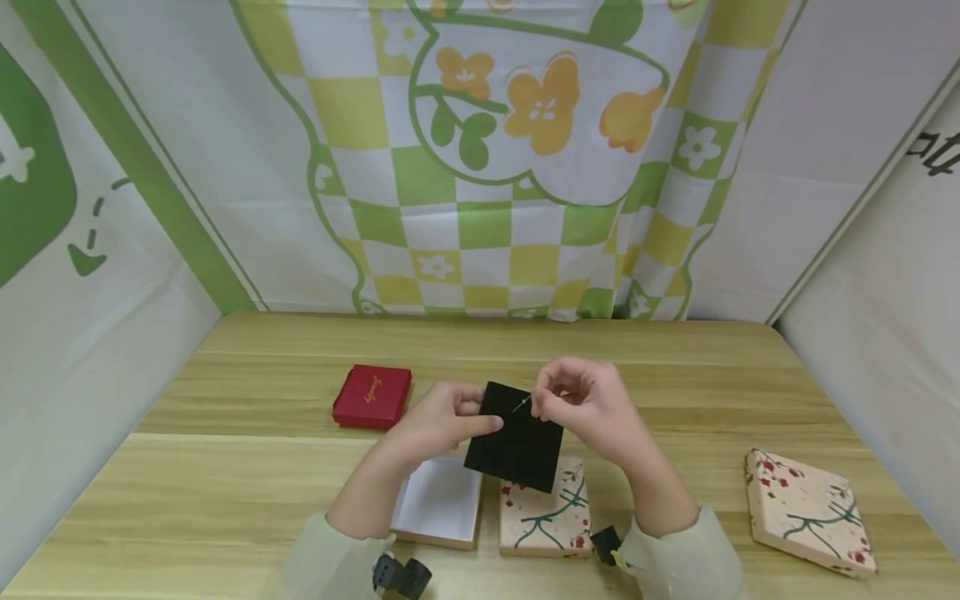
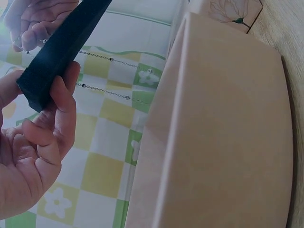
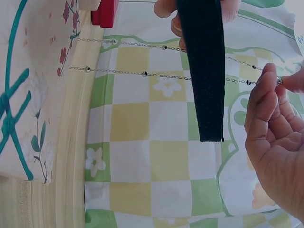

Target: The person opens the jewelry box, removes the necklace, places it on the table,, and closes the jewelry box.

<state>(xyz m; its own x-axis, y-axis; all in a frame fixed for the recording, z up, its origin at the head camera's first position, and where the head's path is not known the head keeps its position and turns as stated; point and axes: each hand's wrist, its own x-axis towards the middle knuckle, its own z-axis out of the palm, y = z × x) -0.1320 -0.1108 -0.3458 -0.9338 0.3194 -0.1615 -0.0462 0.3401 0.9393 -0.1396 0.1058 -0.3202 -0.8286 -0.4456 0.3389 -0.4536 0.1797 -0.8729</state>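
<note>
My left hand (image 1: 441, 421) grips the left edge of a thin black square pad (image 1: 519, 450), thumb on its face and fingers behind. The pad is tilted above the boxes. At its upper right, my right hand (image 1: 592, 408) pinches a fine silver chain necklace (image 3: 124, 72) between thumb and fingertips. Two strands with small shiny beads hang down past the pad in the right wrist view; their lower ends are hidden. In the head view only a short bit of chain shows against the pad. Below lie an open box base (image 1: 437, 500) with white inside and a floral box lid (image 1: 546, 525).
A red jewelry box (image 1: 372, 396) with gold lettering lies at the left, behind my left hand. Another floral box (image 1: 812, 512) stands at the far right of the wooden table (image 1: 240, 450). A checked curtain (image 1: 487, 225) hangs behind the table.
</note>
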